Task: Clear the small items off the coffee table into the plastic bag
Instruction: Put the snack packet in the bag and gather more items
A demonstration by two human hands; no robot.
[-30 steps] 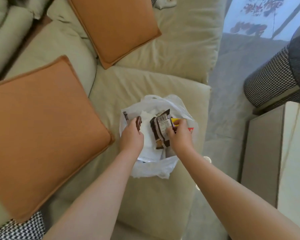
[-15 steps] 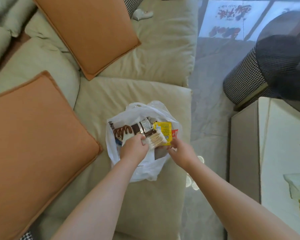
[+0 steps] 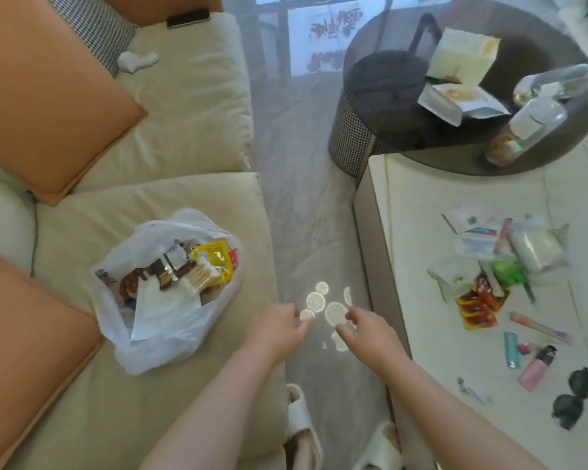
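The plastic bag (image 3: 157, 300) sits open on the sofa seat (image 3: 150, 401), between two orange cushions (image 3: 48, 96) and the edge of the seat. Snack packs, a yellow packet (image 3: 216, 259) and a white paper (image 3: 160, 300) fill it.

Both hands are out of the bag and hang over the grey floor (image 3: 302, 215), between the sofa and the white table (image 3: 489, 334). The left hand (image 3: 275, 332) is loose, its fingers half curled, and holds nothing. The right hand (image 3: 367, 334) is empty too, with its fingers bent a little.

Small things lie on the table: red packets (image 3: 477, 307), a green wrapper (image 3: 506, 271), a pink lighter (image 3: 537, 368), a pink stick (image 3: 540, 329) and black sunglasses (image 3: 576, 398). None of them touch the hands.
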